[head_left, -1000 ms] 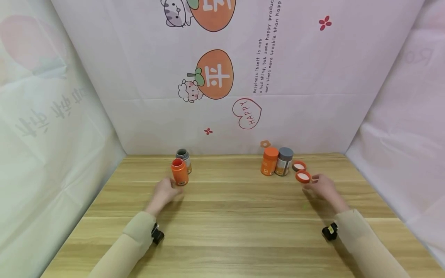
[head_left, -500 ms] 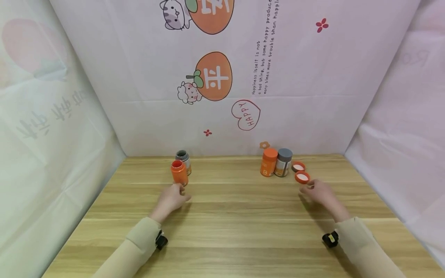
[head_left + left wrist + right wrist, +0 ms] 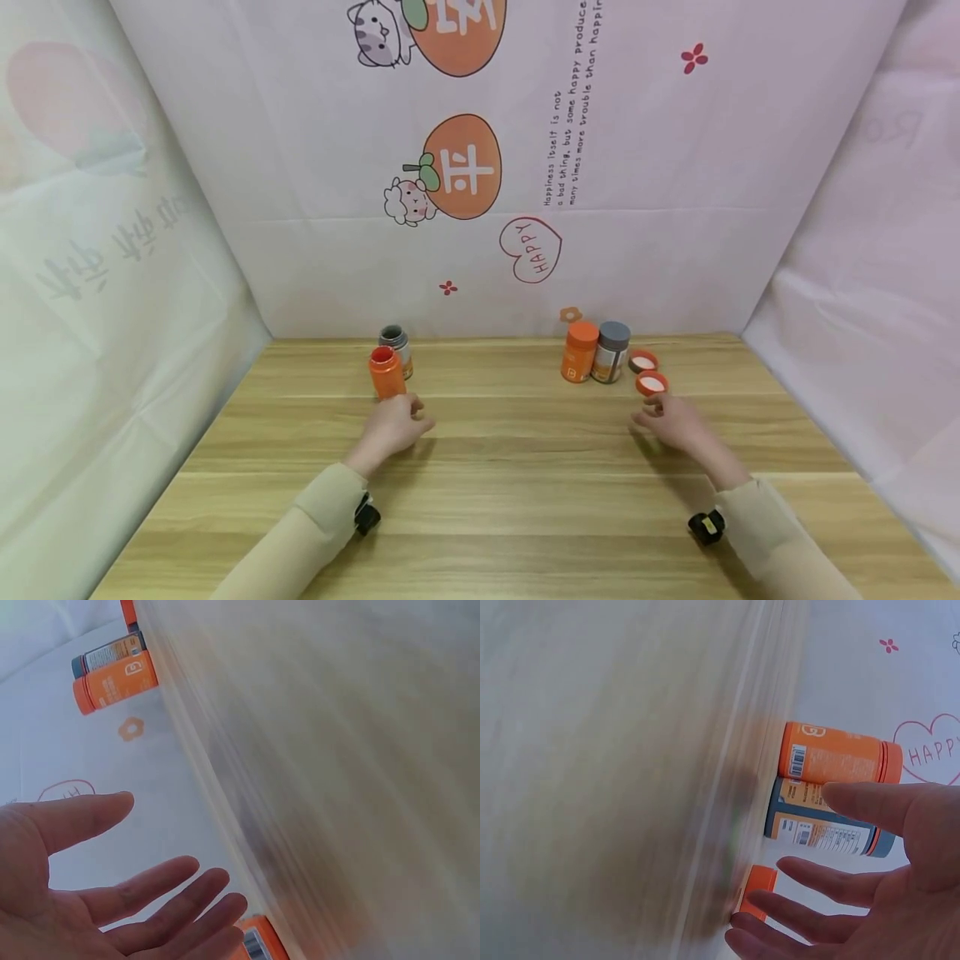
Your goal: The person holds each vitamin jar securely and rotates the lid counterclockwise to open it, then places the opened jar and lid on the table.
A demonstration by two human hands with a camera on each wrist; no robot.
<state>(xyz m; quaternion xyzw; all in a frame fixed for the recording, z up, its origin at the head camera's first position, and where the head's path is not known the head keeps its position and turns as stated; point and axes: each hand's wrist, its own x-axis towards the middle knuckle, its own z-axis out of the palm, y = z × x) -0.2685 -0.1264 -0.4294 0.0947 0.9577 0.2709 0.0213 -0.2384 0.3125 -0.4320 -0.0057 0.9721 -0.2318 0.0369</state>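
Both hands (image 3: 393, 425) (image 3: 672, 422) have shifted inward, fingers relaxed and empty; two orange jars (image 3: 578, 358), two grey jars (image 3: 609, 358) and two loose lids (image 3: 652, 384) sit on one desk (image 3: 517, 483).

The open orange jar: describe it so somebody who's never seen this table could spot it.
Start with the wooden table and look toward the left part of its far side, just beyond the left hand. There the open orange jar stands in front of an open gray jar. Color sets it apart from that one, and having no lid from the capped orange jar farther right.
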